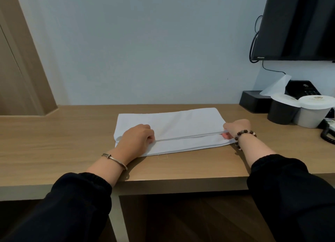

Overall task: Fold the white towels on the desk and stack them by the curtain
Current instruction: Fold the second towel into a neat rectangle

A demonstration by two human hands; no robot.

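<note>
A white towel (pixel 174 126) lies flat on the wooden desk (pixel 54 142), folded lengthwise with one layer's hem running across its near half. My left hand (pixel 137 136) grips that upper hem at the towel's left end, fingers curled. At the right end my right hand (pixel 235 129) pinches the same hem, thumb and fingers closed on the edge. Both hands hold the top layer slightly raised over the lower layer. The tan curtain (pixel 20 69) hangs at the far left.
At the back right stand a black tissue box (pixel 253 100), a black cup (pixel 282 111) and a pale cup (pixel 311 113), both lidded. A phone cord (pixel 326 135) lies at the right edge. A wall TV (pixel 299 24) hangs above.
</note>
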